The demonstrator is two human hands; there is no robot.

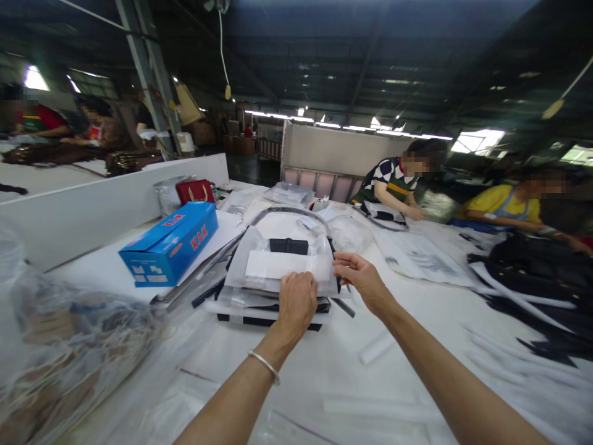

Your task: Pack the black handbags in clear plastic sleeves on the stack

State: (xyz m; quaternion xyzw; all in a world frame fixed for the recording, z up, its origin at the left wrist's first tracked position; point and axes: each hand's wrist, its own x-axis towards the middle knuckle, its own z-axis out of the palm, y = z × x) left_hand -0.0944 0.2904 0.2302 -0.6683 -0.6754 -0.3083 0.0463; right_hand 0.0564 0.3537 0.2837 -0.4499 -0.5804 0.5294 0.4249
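Press evenly with the left hand [298,301] on the white sheet [264,264]; the right hand [362,279] curls beside the wrapping [326,250]; whether either grip pinches anything, I cannot tell

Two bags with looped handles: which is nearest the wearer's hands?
The front bag: the wearer's left hand is on its white sheet. The other bag sits farther back, before a co-worker.

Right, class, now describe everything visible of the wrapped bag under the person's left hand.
The bag looks black, mostly covered in cloudy, translucent wrapping. A white strip crosses its front below a dark tab. A greyish handle arches beyond it. It appears to lie on the white table. The left hand rests on its front; the right hand is at its right edge, contact unclear.
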